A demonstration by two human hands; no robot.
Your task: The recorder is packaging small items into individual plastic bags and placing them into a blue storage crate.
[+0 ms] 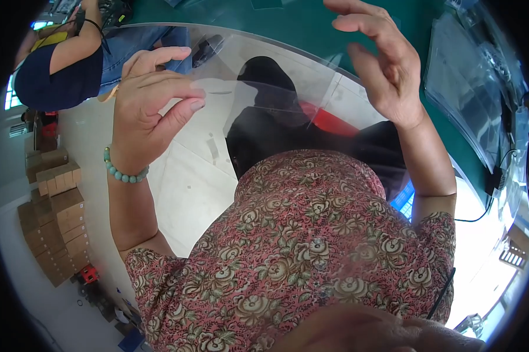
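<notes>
My left hand, with a green bead bracelet at its wrist, pinches the edge of a clear plastic sheet between thumb and forefinger. The sheet is thin and see-through, and it stretches to the right above my lap. Its far outline is faint against the floor and the dark trousers behind it. My right hand is raised over the green table's edge, its fingers curved and apart. Nothing shows between them, and a gap separates this hand from the sheet's visible part.
A green tabletop spans the far side. Clear plastic packages lie on it at the right, near a black cable. Another person in a dark shirt sits at the far left. Cardboard boxes are stacked on the floor at the left.
</notes>
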